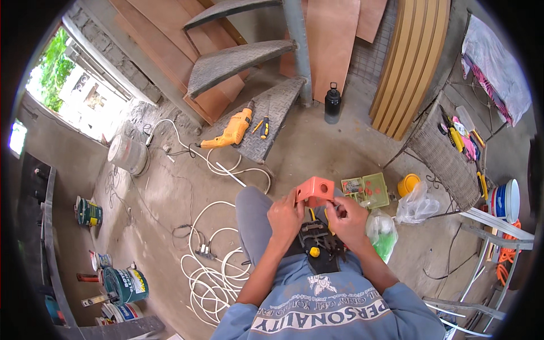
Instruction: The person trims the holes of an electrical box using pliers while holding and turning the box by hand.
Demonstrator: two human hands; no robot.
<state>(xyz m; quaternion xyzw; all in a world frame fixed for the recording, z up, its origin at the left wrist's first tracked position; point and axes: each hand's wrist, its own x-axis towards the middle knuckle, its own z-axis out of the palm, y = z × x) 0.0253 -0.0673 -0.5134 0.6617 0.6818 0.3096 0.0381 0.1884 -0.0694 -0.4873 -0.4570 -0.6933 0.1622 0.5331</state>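
An orange plastic electrical utility box point(313, 189) with round holes in its sides is held up above my lap. My left hand point(285, 216) grips its left side, thumb and fingers closed on the edge. At the box's lower right, my right hand point(349, 220) is closed with the fingers pinched together. Something small and dark shows between those fingers, too hidden to name. Below both hands, a dark tool belt point(318, 249) with yellow-handled tools lies at my waist.
An open green organizer case point(374, 191) sits right of my knees, by a yellow cup point(408, 185) and plastic bags point(418, 204). Ahead, an orange power drill point(231, 130) and screwdrivers point(264, 127) rest on a metal stair tread. Coiled white cable point(212, 277) covers the floor at left.
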